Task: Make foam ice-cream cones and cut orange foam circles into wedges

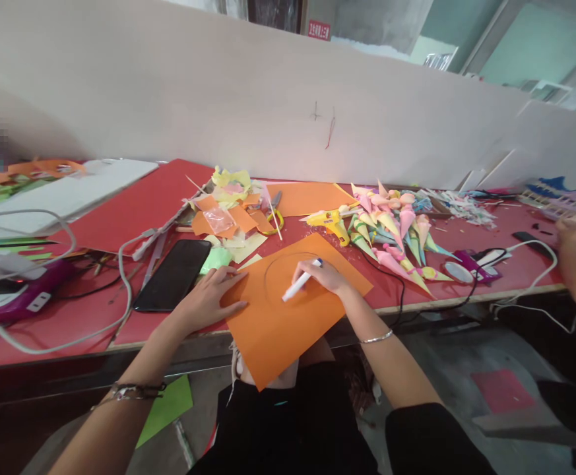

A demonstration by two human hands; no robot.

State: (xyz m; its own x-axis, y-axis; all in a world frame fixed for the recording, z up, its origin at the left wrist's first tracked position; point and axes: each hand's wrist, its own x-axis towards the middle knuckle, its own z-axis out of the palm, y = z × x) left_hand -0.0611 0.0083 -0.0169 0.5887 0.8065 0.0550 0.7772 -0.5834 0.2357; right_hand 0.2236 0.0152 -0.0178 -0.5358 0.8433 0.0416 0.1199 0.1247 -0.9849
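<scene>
An orange sheet of paper [288,316] lies on the red table [134,204] and hangs over its front edge. A thin drawn circle [272,270] shows on it. My right hand [324,276] is closed on a white marker [300,282], with its tip on the sheet at the circle's right side. My left hand [208,300] lies flat with fingers spread, pressing the sheet's left edge down. A black phone [173,274] lies just left of my left hand.
Orange and yellow paper scraps [231,211] and scissors [274,214] lie behind the sheet. A yellow glue gun [332,223] and a heap of coloured paper cones [396,234] sit to the right. Cables [94,330] cross the left side. Another person's hand [575,244] works at far right.
</scene>
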